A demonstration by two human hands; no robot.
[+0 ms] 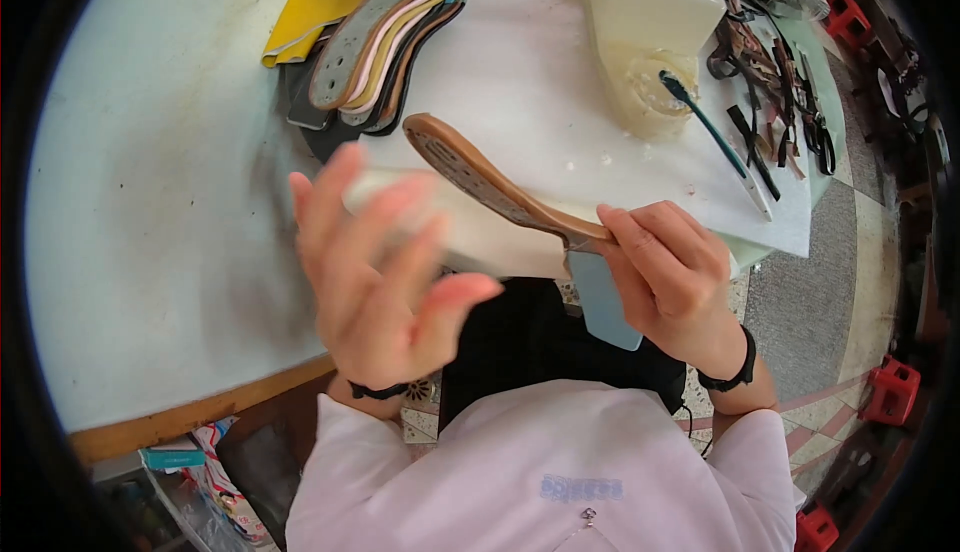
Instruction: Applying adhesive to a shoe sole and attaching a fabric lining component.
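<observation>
My right hand [675,277] pinches a brown-edged shoe insole [482,180] by its narrow end, between thumb and fingers. The insole is tilted up on its side, with slots and holes in its grey face. A light blue flap [605,297] hangs from the gripped end, below my fingers. To the left, my left hand [365,272] is raised, blurred by motion, with fingers spread and nothing in it. Behind the insole and the left fingers lies a long cream-coloured form [500,247], partly hidden; its kind cannot be made out.
Several layered insoles [365,42] lie at the back beside a yellow sheet [318,2]. A cut-open translucent jug [655,12] holds whitish paste, with a dark-blue brush [712,132] leaning on it. Dark straps [775,82] clutter the right side. Red stools [890,390] stand on the floor.
</observation>
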